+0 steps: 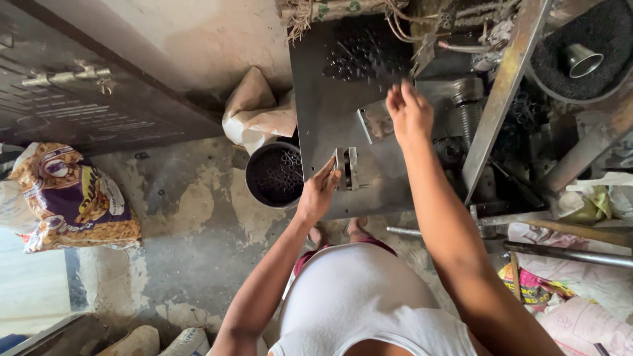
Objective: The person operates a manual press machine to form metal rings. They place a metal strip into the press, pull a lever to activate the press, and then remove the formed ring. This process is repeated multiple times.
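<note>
Steel fills the middle of the view: a dark flat steel plate [330, 112] serves as the counter, and both hands work on it. The left hand [318, 192] rests at the plate's near edge, fingers together, touching a small slotted metal bracket [347, 169] bolted to the plate; whether it grips the bracket or only presses on it cannot be told. The right hand [409, 112] lies further in on the plate, fingers loosely spread over a small grey metal flap [374, 122], its fingertips hiding the flap's right side. Left of the plate, just below its edge, stands a round black bucket of small metal rings [273, 175], touching a crumpled tan sack [254, 112]. Well left of the plate lies a printed purple and yellow bag [69, 198] on the patchy concrete floor [191, 224], which offers open room between bag and bucket. Right of the plate, a slanted steel bar [504, 92], springs, rods and tangled wires crowd together, hard to tell apart. The plate's far edge is cut off by clutter.
</note>
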